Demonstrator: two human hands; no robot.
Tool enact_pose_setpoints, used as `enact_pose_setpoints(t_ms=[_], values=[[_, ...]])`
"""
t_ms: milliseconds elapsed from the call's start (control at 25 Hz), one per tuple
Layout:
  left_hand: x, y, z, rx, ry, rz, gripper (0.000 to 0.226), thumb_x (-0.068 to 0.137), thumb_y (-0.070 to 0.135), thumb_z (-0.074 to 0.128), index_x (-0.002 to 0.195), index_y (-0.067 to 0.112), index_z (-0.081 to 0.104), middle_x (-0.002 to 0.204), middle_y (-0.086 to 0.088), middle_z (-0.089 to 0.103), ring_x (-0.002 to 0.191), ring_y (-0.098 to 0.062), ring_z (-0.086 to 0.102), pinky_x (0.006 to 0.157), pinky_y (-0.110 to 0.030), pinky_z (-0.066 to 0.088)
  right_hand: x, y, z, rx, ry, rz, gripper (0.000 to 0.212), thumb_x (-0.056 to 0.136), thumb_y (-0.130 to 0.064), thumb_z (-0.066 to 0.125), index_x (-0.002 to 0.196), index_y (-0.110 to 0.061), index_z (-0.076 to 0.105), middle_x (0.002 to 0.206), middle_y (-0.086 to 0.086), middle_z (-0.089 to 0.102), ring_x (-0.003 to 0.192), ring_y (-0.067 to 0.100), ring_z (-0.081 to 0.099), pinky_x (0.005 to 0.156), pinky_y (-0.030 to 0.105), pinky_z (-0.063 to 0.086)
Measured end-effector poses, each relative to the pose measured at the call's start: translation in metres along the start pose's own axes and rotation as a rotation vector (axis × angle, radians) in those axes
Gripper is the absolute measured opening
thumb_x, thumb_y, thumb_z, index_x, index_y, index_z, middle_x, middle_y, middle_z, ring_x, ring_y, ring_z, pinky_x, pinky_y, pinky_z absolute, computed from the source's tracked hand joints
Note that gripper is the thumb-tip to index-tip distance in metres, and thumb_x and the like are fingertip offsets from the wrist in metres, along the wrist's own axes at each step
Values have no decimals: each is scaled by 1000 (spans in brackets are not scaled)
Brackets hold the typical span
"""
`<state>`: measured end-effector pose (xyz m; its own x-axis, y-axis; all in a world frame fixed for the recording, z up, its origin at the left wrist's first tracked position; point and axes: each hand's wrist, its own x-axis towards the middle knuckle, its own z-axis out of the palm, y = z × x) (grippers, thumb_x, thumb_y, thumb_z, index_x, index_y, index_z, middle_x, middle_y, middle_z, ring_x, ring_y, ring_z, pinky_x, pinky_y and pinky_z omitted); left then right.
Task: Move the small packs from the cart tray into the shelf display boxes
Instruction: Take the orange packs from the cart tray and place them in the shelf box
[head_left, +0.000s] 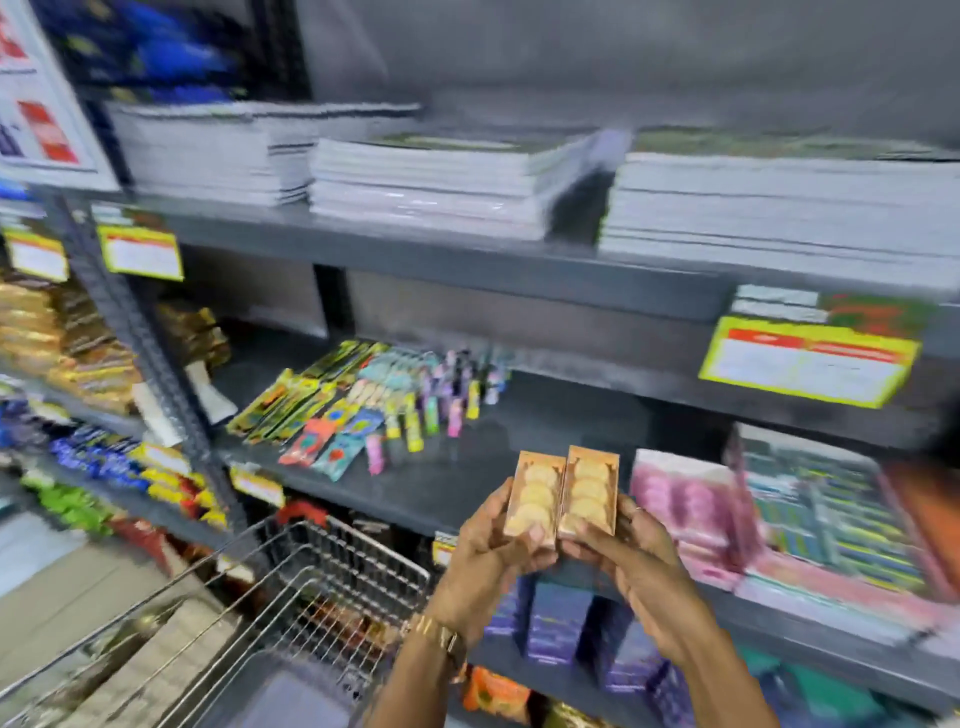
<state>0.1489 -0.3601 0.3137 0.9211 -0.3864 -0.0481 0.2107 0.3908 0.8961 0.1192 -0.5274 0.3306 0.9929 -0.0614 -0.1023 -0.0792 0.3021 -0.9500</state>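
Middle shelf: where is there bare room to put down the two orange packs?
The middle shelf is bare between the small colourful packs on its left and the pink box on its right, just behind the two orange packs. Left of that it is crowded; the right end is filled by boxes.

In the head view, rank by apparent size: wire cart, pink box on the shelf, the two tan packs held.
1. wire cart
2. pink box
3. tan packs: left pack and right pack look alike, so no ranking.
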Motion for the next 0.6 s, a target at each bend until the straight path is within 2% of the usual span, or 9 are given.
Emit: enact_pose_setpoints(t_ms=[80,200,280,400,440,560,600], values=[[16,-8,30,15,-73,-24,49,91,-7,51,135,12,46,121,-14,63,103,-26,63,76,-29,60,-9,-14,-32,-62,52,-38,66,75,-3,71,136,-9,47,123,17,66,106,28,66,83,34,62],[40,-22,68,20,-153,-75,42,91,-4,53,130,12,50,109,-7,71,96,-22,69,75,-30,61,-12,-30,-73,-164,152,-53,89,83,4,68,150,-28,19,141,10,52,123,29,57,98,50,53],[58,-31,90,62,-180,-114,42,92,-6,49,132,7,48,110,-10,69,95,-24,68,75,-30,62,-9,-41,-96,-165,154,-35,91,83,8,66,150,-31,17,139,8,52,122,29,57,96,50,54],[80,-36,111,158,-166,-204,44,94,-12,40,133,7,44,114,-15,63,92,-22,69,73,-27,62,5,-53,-113,-127,151,84,76,84,16,59,140,-24,30,116,8,60,95,24,67,71,35,63],[85,-37,113,192,-167,-241,45,94,-13,36,133,9,44,116,-17,63,94,-24,70,76,-29,62,10,-55,-114,-151,136,137,68,84,18,57,136,-20,33,113,10,60,90,23,68,70,34,63],[94,-34,112,354,-193,-317,52,96,-10,34,142,15,34,135,-22,55,117,-34,60,102,-46,50,24,-59,-110,-343,109,314,41,84,17,50,111,-13,45,111,17,63,90,28,68,84,46,60],[97,-32,112,446,-199,-319,55,96,-9,36,144,17,30,136,-19,53,116,-31,58,104,-47,47,28,-59,-109,-427,134,360,34,86,14,48,108,-11,46,112,19,64,90,31,68,86,49,59]])
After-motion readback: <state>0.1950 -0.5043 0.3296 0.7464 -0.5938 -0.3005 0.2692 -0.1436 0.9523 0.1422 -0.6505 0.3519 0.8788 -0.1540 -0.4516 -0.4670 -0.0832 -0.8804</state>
